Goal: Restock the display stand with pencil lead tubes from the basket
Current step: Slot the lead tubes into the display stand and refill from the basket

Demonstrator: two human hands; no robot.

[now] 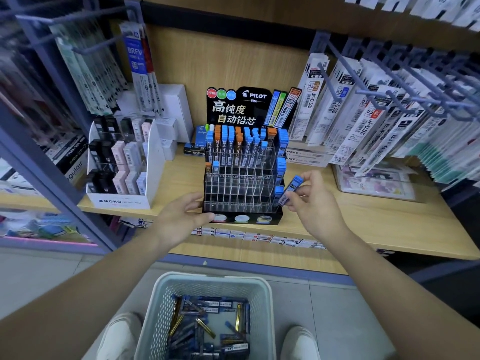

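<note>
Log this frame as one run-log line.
step: restock | right hand: pinches HB lead tube at display stand right edge | left hand: touches stand front-left corner | basket: holds more tubes

My right hand [315, 203] pinches one blue-capped lead tube [291, 190], tilted, just beside the right edge of the display stand [242, 183]. My left hand [181, 216] rests, fingers relaxed, against the stand's front-left corner. Upper rows filled; lower compartments mostly bare. The basket [207, 281] on the floor between my shoes holds loose tubes.
</note>
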